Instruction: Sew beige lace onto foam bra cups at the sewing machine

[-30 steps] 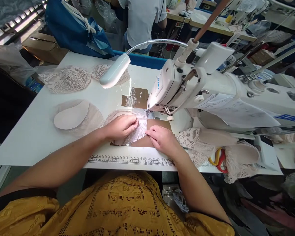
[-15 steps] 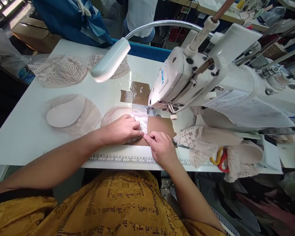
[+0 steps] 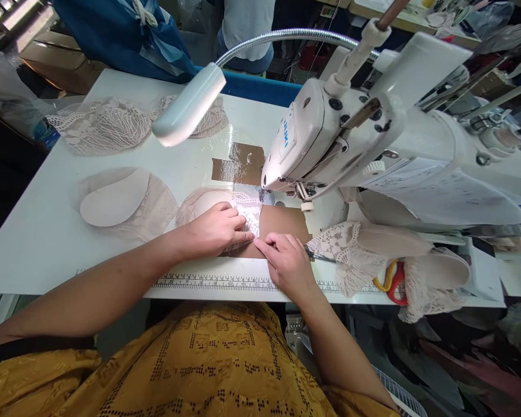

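A pale lace bra cup [image 3: 248, 214] lies on the machine bed, its far edge close to the needle area of the white sewing machine [image 3: 306, 136]. My left hand [image 3: 219, 230] rests on the cup with fingers curled, and its thumb and fingers press the lace near the right edge. From the right, my right hand [image 3: 290, 266] pinches the near corner of the same lace, its fingertip almost touching my left thumb. The fingers hide part of the cup. Brown tape patches [image 3: 282, 223] cover the bed beside and beneath the work.
More lace cups [image 3: 108, 124] lie at the back left, and another cup [image 3: 115, 200] lies nearer. Scissors [image 3: 395, 281] with red and yellow handles sit among lace pieces [image 3: 347, 249] at right. A lamp [image 3: 191, 104] overhangs the table; a printed ruler [image 3: 212, 282] follows its front edge.
The camera view has shifted very slightly. Both hands keep nearly the same place on the lace, and the cup shows no clear movement.
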A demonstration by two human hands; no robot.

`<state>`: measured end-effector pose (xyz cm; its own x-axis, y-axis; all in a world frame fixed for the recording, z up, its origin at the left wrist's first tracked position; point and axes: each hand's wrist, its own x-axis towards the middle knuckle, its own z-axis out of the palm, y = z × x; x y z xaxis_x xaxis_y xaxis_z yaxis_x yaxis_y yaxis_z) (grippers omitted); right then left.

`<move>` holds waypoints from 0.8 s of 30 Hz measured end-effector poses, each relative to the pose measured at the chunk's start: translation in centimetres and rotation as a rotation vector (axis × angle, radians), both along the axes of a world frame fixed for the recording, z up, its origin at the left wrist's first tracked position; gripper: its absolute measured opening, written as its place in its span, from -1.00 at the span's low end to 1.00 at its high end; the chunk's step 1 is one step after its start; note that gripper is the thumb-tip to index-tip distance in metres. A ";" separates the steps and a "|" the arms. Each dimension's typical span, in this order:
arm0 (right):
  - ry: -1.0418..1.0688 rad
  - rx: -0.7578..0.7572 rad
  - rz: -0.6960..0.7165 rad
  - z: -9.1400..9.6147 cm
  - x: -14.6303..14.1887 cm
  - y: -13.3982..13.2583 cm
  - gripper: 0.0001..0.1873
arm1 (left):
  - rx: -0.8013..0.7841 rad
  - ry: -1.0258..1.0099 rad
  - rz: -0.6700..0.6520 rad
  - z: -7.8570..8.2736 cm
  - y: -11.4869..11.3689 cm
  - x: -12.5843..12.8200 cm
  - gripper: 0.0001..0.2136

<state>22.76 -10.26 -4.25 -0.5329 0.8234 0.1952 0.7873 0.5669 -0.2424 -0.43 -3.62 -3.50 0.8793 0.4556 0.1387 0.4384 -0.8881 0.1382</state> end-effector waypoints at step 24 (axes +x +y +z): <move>-0.131 0.095 -0.106 -0.4 -0.3 0.8 -0.68 | 0.025 0.030 0.097 0.0 0.9 1.6 -0.62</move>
